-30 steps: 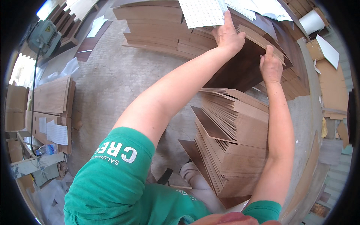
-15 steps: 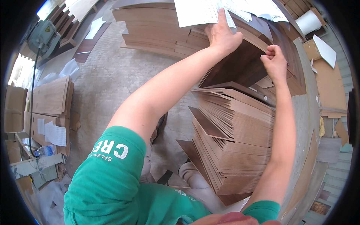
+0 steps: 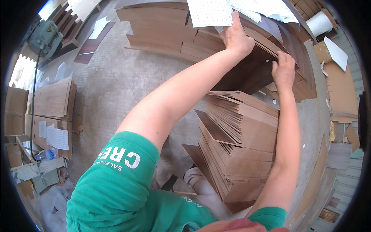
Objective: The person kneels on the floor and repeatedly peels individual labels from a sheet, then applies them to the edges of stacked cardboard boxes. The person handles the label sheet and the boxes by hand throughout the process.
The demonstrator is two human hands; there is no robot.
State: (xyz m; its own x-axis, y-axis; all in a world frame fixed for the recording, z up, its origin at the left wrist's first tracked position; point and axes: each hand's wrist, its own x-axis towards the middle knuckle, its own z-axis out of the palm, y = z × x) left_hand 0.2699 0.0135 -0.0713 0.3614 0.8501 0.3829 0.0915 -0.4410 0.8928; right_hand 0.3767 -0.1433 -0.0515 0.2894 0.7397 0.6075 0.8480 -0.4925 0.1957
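A dark brown wooden panel [image 3: 247,71] stands tilted against the far stack of boards. My left hand [image 3: 238,40] is at its upper edge, index finger stretched toward a white sheet of small stickers [image 3: 210,14], the other fingers partly hidden. My right hand [image 3: 284,71] grips the panel's upper right edge, fingertips over the edge and thumb on the near side. A small round white sticker [image 3: 267,60] shows on the panel beside that thumb. Below my hands stands a leaning pile of brown panels [image 3: 247,154], fanned out at its left side.
The far stack of boards [image 3: 154,23] carries more white papers [image 3: 270,9]. At the left are stacked panels [image 3: 50,98], a bottle [image 3: 46,155] and a grey motor housing [image 3: 47,34]. Cardboard [image 3: 340,89] and a white roll [image 3: 318,23] lie at the right.
My right hand has gone from a pinch above the panel to a grip on its edge. The round white sticker now shows on the panel. My left hand and the panel have shifted slightly right.
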